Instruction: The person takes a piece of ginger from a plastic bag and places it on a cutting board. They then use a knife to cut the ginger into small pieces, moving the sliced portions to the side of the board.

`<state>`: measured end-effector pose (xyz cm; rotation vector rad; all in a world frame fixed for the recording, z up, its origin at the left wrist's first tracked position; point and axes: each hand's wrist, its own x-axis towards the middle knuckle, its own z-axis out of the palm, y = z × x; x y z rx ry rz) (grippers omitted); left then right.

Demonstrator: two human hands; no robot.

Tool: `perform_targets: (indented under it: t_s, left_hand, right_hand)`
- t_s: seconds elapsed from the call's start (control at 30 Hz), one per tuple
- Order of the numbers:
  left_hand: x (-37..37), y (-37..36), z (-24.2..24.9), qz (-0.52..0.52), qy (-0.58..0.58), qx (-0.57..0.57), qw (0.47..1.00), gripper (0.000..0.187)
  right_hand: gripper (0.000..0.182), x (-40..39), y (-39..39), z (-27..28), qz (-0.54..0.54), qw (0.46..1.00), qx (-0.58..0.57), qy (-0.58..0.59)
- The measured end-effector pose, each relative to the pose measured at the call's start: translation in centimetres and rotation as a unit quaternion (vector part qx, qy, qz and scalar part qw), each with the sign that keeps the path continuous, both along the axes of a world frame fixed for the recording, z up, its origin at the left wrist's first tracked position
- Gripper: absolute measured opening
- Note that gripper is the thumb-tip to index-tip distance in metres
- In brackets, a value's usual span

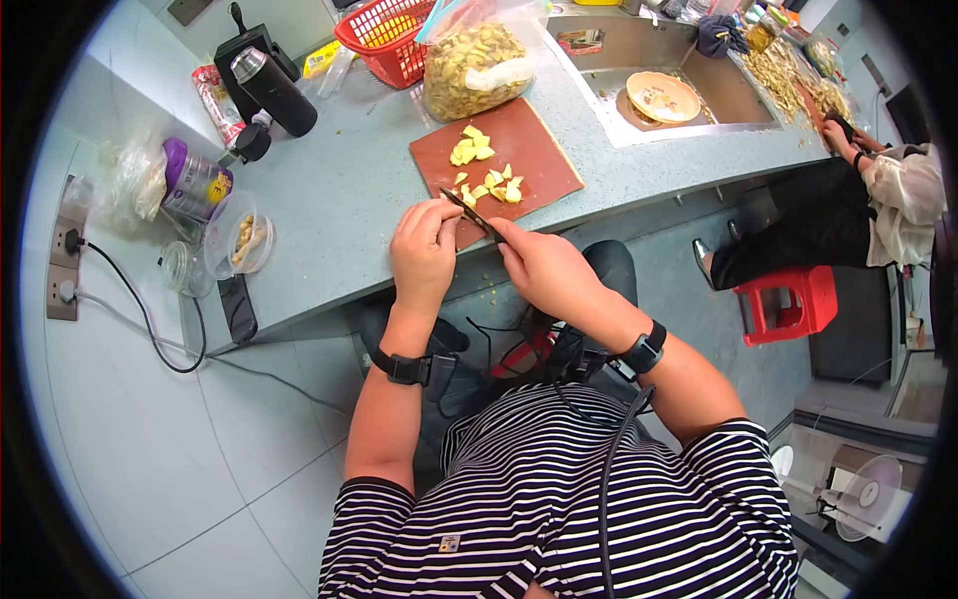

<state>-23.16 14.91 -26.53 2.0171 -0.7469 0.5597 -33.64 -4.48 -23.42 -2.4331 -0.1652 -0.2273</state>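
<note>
My right hand [544, 262] is wrapped round the handle of a dark knife [475, 214], whose blade points up and left over the near edge of a reddish-brown cutting board [544, 160]. Beside the blade my left hand [423, 248] is closed, thumb against fingers. Whatever lies between those fingertips is too small and covered to name. On the board are two loose groups of pale yellow cut pieces, an upper pile [472, 147] and a lower scatter [499, 186], which look like peeled ginger. The lower scatter lies just beyond the knife.
Behind the board stand a plastic bag of cut pieces [477, 65] and a red basket [384, 45]. A sink [738, 105] holds a bowl [663, 97]. At left are a black thermos [279, 95] and a plastic tub [238, 235]. Another person [878, 190] works at right near a red stool [788, 301].
</note>
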Motion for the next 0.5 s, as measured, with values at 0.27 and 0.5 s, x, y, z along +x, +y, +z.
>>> perform_targets:
  t_s: [0.27, 0.5]
  left_hand:
    - [0.0, 0.0, -0.2, 0.012, 0.003, 0.001, 1.000, 0.009]
    - [-0.1, -0.2, 0.0, 0.014, -0.003, 0.005, 1.000, 0.011]
  right_hand:
    - [0.041, -1.7, -0.7, 1.0, -0.019, 0.990, 0.130, 0.050]
    - [0.040, -2.0, -0.8, 0.5, -0.009, 0.989, 0.137, 0.051]
